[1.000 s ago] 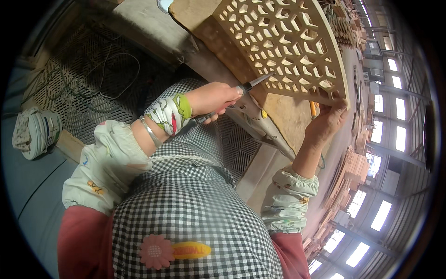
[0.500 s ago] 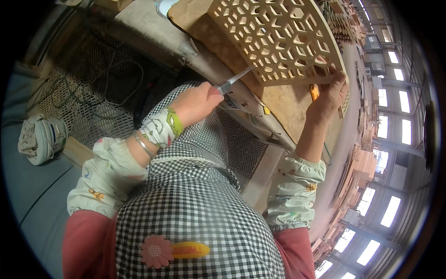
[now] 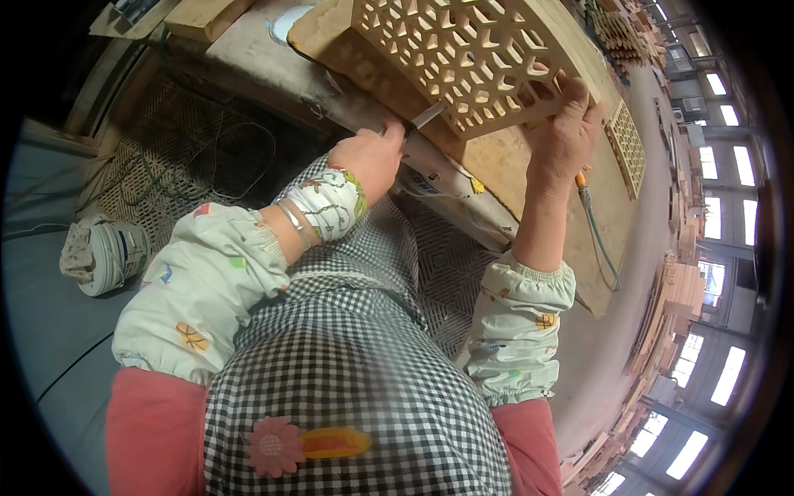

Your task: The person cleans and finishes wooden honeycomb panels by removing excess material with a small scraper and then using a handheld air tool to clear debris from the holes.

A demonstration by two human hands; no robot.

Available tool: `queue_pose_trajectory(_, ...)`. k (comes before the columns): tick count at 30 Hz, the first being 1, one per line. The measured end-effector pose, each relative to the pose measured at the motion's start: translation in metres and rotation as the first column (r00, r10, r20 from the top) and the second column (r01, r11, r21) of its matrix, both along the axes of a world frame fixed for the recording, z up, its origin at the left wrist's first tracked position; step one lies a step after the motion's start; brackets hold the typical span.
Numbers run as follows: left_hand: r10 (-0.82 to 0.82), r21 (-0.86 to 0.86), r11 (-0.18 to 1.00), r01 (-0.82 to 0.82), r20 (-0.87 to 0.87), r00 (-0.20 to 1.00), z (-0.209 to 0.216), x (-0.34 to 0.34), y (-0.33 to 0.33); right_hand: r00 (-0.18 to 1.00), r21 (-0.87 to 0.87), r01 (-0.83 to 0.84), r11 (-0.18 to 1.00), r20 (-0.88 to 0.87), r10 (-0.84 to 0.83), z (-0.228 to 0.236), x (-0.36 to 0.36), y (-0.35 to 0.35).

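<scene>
A pale wooden lattice panel (image 3: 485, 126), cut through with star-like and many-sided holes, stands tilted over the workbench. My right hand (image 3: 566, 128) grips it at the near right corner, fingers wrapped behind the edge and partly hidden. Closed in my left hand (image 3: 370, 159) is a thin-bladed hand tool (image 3: 428, 116) with a dark handle; its exact kind is unclear. Its tip lies by the panel's lower left edge; whether they touch I cannot tell. Below my right hand, an orange-ended tool with a grey-green cable (image 3: 597, 223) lies on the board.
A brown worn board (image 3: 496, 172) covers part of the bench. A smaller lattice piece (image 3: 626, 149) lies to the right. A white bucket with a cloth (image 3: 116, 252) stands at left, near loose cords on the mesh floor mat (image 3: 178, 136). Stacked timber (image 3: 670, 298) lines the right.
The panel and my right hand have shifted slightly left and up, uncovering the small lattice piece and cable. My left hand has moved right and up, keeping its tool by the panel's edge.
</scene>
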State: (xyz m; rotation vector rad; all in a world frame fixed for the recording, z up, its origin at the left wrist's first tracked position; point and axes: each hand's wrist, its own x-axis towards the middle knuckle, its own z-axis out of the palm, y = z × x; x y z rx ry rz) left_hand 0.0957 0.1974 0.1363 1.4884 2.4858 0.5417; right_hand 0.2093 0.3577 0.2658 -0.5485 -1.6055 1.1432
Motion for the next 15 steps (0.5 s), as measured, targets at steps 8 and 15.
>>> queue_pose_trajectory(8, 0.036, -0.06, 0.997, -0.04, -0.068, 0.997, 0.002, 0.0, 0.009, 0.965, 0.216, 0.193, 0.957, 0.134, -0.225, -0.004, 0.003, 0.01)
queue_pose_trajectory(15, 0.006, -0.122, 0.992, 0.013, 0.15, 0.989, 0.012, -0.01, 0.009, 0.96, 0.214, 0.173, 0.961, 0.181, -0.213, -0.006, 0.011, 0.019)
